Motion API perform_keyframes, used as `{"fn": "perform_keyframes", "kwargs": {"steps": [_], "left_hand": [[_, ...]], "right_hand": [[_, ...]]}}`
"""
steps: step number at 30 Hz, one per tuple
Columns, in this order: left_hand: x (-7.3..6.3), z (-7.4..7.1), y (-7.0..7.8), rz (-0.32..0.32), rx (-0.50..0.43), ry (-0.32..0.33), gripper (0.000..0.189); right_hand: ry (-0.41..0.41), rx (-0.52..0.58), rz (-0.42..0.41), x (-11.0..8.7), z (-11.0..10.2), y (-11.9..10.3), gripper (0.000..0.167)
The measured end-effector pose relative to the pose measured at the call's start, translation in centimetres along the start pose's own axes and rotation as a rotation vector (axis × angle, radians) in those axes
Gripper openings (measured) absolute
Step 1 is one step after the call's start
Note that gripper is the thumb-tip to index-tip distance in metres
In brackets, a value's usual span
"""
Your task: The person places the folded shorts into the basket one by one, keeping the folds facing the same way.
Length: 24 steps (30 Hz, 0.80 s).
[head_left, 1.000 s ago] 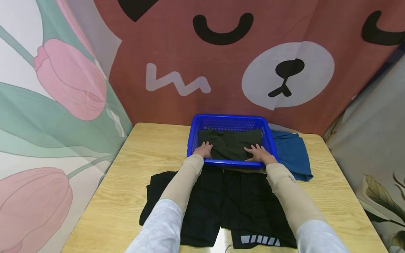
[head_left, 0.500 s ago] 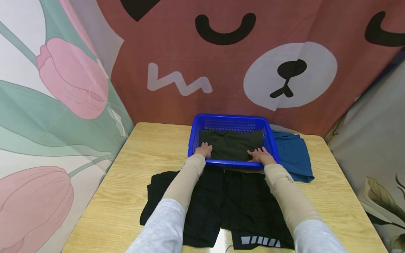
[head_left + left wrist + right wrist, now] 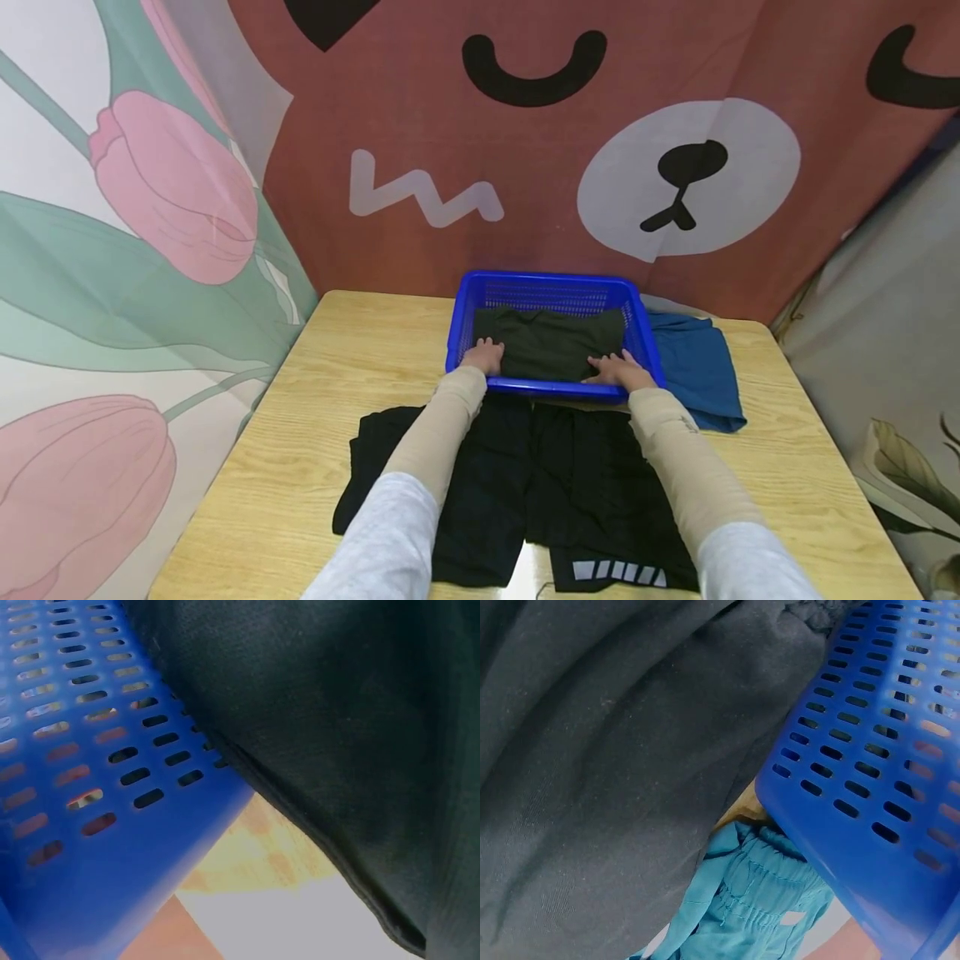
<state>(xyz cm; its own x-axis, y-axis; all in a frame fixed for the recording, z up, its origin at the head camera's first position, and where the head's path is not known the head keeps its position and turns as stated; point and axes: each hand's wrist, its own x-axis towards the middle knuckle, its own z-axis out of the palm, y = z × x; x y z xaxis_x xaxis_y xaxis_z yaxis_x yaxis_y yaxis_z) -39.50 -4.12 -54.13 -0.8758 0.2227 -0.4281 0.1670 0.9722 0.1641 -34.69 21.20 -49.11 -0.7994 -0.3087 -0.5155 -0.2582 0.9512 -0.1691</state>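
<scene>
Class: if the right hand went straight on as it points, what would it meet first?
Probably the dark green garment inside the blue basket, directly ahead of the right hand; depth leaves contact unclear.

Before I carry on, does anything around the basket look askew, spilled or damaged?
Nothing looks spilled or damaged. The blue basket stands upright with the dark green garment inside. Only the blue garment beside the basket looks slightly untidy: its waistband appears bunched.
</scene>
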Motion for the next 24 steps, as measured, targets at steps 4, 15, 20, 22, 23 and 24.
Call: {"fn": "perform_keyframes", "kwargs": {"steps": [4,15,20,22,23,24], "left_hand": [[-4.6,-2.8,1.2,0.025,0.012,0.032,0.05],[-6.9,-3.8,1.0,0.101,-0.064,0.21,0.027],[-7.2,-3.9,1.1,0.121,-0.074,0.249,0.025],[-7.5,-4.0,1.3,0.127,-0.08,0.263,0.025],[-7.6,-4.0,1.3,0.132,-0.084,0.268,0.025],[-7.8,-4.1,1.4,0.134,-0.087,0.273,0.026]], "right_hand": [[0.099,0.075,-0.032,0.0,0.0,0.2,0.059],[0.371,0.262,-0.159,-1.0,-0.7,0.4,0.043],[0.428,0.303,-0.168,-1.7,-0.7,0.4,0.04],[0.447,0.32,-0.164,-2.1,-0.8,0.4,0.039],[0.456,0.33,-0.16,-2.3,-0.8,0.4,0.039],[0.463,0.339,-0.157,-2.5,-0.7,0.4,0.039]]}}
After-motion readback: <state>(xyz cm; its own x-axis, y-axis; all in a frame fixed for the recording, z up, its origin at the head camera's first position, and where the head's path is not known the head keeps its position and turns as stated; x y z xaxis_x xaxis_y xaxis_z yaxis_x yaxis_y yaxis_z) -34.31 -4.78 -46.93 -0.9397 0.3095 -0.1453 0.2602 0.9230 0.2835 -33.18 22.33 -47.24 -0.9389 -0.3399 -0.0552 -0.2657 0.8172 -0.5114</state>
